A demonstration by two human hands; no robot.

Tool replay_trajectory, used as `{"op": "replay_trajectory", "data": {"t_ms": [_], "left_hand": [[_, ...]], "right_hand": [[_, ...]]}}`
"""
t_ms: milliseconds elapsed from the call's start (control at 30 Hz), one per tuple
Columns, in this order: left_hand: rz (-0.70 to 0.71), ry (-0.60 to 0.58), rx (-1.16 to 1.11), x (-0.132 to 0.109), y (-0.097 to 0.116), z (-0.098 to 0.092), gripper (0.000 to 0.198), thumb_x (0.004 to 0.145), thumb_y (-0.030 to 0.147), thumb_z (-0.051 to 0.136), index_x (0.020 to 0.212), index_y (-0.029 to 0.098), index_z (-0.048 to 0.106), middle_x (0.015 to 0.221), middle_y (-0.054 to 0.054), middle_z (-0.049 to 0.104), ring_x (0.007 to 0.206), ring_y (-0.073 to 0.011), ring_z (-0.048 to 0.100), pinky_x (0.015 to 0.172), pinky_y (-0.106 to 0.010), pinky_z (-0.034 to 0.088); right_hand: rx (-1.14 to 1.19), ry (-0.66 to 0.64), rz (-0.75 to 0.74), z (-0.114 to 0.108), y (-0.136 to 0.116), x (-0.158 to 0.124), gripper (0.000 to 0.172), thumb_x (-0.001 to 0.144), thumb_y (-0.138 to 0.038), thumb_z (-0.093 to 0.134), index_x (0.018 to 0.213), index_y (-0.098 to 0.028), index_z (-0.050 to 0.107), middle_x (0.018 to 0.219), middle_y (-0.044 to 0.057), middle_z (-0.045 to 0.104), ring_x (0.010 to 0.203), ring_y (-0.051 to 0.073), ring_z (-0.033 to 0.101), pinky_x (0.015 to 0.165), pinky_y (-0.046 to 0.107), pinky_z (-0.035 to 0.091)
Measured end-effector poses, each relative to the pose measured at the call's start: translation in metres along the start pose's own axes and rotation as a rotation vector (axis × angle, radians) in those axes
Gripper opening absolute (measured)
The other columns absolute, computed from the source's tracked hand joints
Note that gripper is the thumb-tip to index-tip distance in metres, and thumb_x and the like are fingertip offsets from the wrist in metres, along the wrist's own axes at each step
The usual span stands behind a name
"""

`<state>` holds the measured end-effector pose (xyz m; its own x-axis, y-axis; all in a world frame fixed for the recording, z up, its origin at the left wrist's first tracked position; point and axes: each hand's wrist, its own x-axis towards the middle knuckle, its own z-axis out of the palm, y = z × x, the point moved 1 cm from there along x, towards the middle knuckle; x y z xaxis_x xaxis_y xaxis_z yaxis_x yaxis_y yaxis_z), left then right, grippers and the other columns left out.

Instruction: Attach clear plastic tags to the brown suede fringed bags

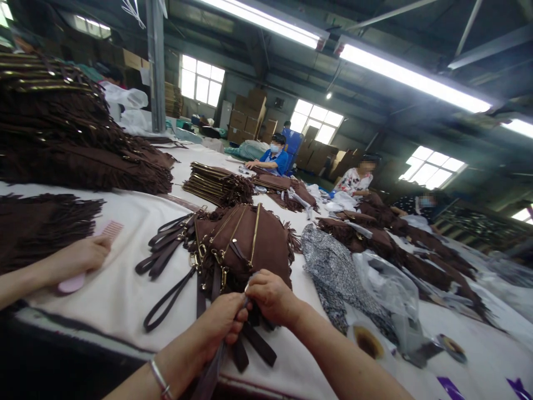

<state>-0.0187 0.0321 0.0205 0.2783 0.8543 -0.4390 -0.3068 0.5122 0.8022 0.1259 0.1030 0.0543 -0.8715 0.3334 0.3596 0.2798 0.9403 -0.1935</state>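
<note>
My left hand [227, 319], with a bangle on the wrist, is closed around a dark brown strap [208, 375] that hangs below it. Touching it, my right hand [272, 294] pinches something small and greyish at the fingertips, too hidden to name. Just beyond both hands lies a stack of brown fringed pouches [266, 239] with gold zips and clasps. Wrist straps [170, 297] from these pouches spread to the left over the white cloth, and other strap ends hang beneath my hands.
At left, a co-worker's hand [89, 255] holds a pink comb [111, 230] beside a fringed brown piece [37, 228]. A tall pouch pile [62, 133] stands behind. To the right are grey speckled fabric [327, 266], clear plastic [387, 280] and a tape dispenser [412, 339]. Co-workers sit farther back.
</note>
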Motion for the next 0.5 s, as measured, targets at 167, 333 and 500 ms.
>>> {"op": "replay_trajectory", "data": {"t_ms": [167,333,500], "left_hand": [[0.065,0.041,0.108,0.005,-0.011,0.002,0.052,0.069,0.071,0.054,0.082,0.021,0.046,0.054,0.012,0.033,0.039,-0.0029,0.018,0.038,-0.018,0.012],[0.125,0.087,0.21,0.014,-0.019,0.001,0.055,0.066,0.074,0.053,0.079,0.021,0.046,0.049,0.012,0.033,0.035,-0.0036,0.02,0.035,-0.019,0.012],[0.128,0.116,0.22,0.012,-0.014,0.006,0.051,0.068,0.072,0.052,0.075,0.022,0.044,0.046,0.012,0.029,0.035,-0.0036,0.018,0.035,-0.018,0.011]], "right_hand": [[0.0,0.04,0.094,0.006,0.002,-0.002,0.014,0.081,-0.013,0.058,0.071,-0.019,0.065,0.075,0.002,0.063,0.072,0.014,0.052,0.072,0.027,0.04],[-0.053,-0.024,0.121,0.006,0.004,0.001,0.008,0.079,-0.022,0.065,0.071,-0.02,0.067,0.073,0.001,0.062,0.071,0.015,0.052,0.073,0.028,0.039],[-0.106,0.015,0.083,0.007,0.001,-0.004,0.012,0.083,-0.025,0.061,0.073,-0.019,0.064,0.077,0.002,0.062,0.078,0.016,0.052,0.077,0.029,0.04]]}}
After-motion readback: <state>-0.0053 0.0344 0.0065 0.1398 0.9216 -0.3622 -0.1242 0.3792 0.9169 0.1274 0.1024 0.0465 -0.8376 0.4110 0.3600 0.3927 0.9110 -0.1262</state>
